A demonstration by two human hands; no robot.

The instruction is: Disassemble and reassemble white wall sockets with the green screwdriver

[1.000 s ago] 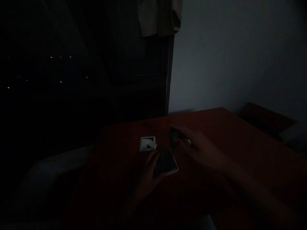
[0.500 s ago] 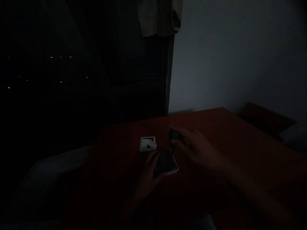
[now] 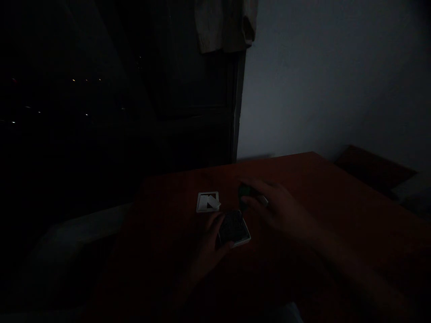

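Observation:
A square wall switch point(image 3: 233, 228), dark inside with a pale rim, lies on the red-brown table point(image 3: 289, 168). My left hand point(image 3: 206, 253) grips its left side between thumb and fingers. Above its upper right corner, my right hand point(image 3: 279, 206) closes around the green handle of a screwdriver point(image 3: 244, 192). The screwdriver points down, its tip at that corner; dim light hides whether it sits in a screw. Behind the switch lies a white square frame point(image 3: 197, 204) with loose white plates point(image 3: 213, 202) inside it.
A small white piece point(image 3: 265, 201) shows beside my right fingers, partly hidden. Beyond the table's back edge stand a dark window point(image 3: 188, 89) and a pale wall point(image 3: 319, 80). Cloth point(image 3: 210, 31) hangs above the window frame. Another brown surface point(image 3: 373, 166) lies off to the right.
My right hand has turned slightly around the screwdriver, and the small white piece beside its fingers shows more. The left hand and the switch stay in place.

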